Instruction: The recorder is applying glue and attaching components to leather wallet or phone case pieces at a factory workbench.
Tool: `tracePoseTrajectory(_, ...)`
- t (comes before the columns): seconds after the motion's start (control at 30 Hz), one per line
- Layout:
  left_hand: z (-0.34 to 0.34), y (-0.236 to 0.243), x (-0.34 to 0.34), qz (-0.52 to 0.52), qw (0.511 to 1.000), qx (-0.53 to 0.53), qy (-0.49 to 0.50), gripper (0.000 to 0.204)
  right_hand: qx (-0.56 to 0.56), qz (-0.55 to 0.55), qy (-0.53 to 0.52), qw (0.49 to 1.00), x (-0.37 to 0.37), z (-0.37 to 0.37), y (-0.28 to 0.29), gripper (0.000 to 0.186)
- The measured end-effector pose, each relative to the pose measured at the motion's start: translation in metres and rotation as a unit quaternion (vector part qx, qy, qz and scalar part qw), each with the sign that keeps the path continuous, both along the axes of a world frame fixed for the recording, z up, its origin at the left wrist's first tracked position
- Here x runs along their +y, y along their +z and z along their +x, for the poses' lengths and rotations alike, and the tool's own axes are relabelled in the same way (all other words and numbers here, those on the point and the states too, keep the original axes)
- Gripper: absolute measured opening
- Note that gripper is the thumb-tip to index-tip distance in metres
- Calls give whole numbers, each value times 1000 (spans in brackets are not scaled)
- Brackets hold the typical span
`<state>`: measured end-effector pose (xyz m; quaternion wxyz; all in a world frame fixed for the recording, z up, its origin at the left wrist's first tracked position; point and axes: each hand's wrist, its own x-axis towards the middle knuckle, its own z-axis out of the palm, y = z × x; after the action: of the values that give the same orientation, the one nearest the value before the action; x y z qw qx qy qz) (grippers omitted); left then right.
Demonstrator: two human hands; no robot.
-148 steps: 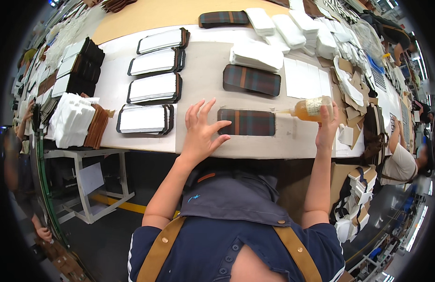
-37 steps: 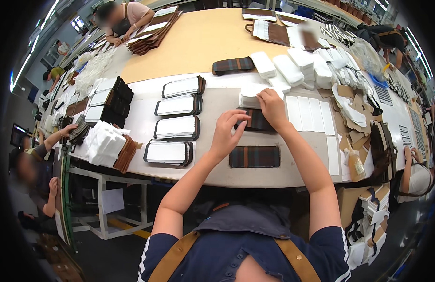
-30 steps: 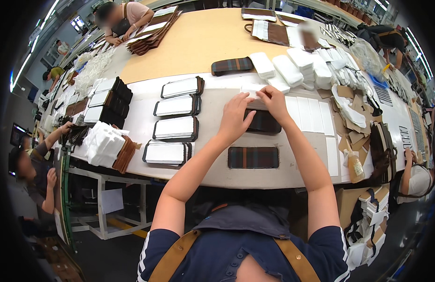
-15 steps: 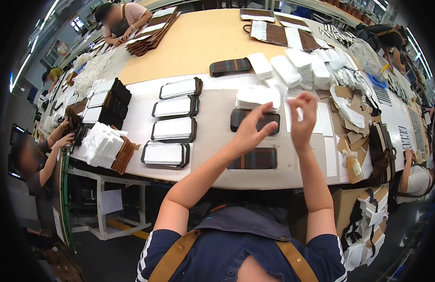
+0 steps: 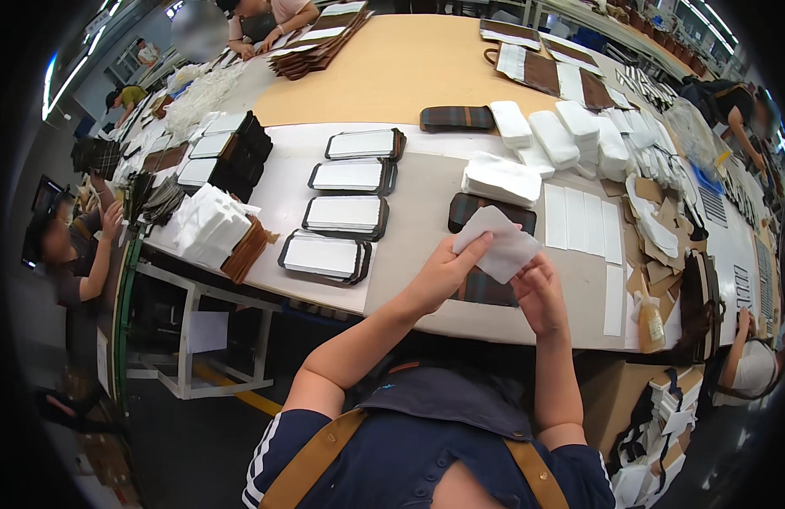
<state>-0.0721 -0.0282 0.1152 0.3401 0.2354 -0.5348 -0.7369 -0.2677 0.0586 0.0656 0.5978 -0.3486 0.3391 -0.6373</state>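
Observation:
A thin white sheet with rounded corners [image 5: 497,247] is held up over the table's near side. My left hand [image 5: 447,270] pinches its left part, thumb on top. At its lower right edge, the curled fingers of my right hand [image 5: 540,293] grip it. Beneath and behind the sheet lie two dark plaid rounded pieces, the farther one [image 5: 462,210] and the nearer one [image 5: 487,291], each partly covered. Just beyond them sits a stack of white rounded sheets [image 5: 501,181].
Four-sided white-topped dark stacks [image 5: 348,176] form a column at left. White strips [image 5: 579,222] lie at right, beside cardboard scraps [image 5: 655,246] and a bottle [image 5: 652,324]. White padded stacks [image 5: 555,140] and another plaid piece [image 5: 457,118] stand farther back. Co-workers sit around the table.
My hands have come together and nearer to me; both now grip the white sheet. Earlier my left hand was open above the plaid piece. The view has shifted slightly.

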Motion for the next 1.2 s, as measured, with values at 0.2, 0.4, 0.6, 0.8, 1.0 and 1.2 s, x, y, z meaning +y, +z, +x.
tracePoseTrajectory(0.2,19,-19,1,27,998,-3,60,47,162,27,-121,979,18,4,11,23)
tracePoseTrajectory(0.4,42,-44,-3,-54,993,-102,39,42,255,52,-155,953,23,1,9,15)
tracePoseTrajectory(0.6,61,-77,-4,-18,986,-163,21,30,230,108,-122,959,22,-2,-19,13)
tracePoseTrajectory(0.8,62,-92,4,-85,943,-315,70,22,440,48,-181,878,27,-11,-50,19)
tracePoseTrajectory(1.0,56,-116,6,-318,848,-378,191,26,537,39,-233,810,32,-7,-62,29)
tracePoseTrajectory(1.2,53,-116,10,-375,797,-425,207,23,592,31,-235,771,36,-7,-67,27)
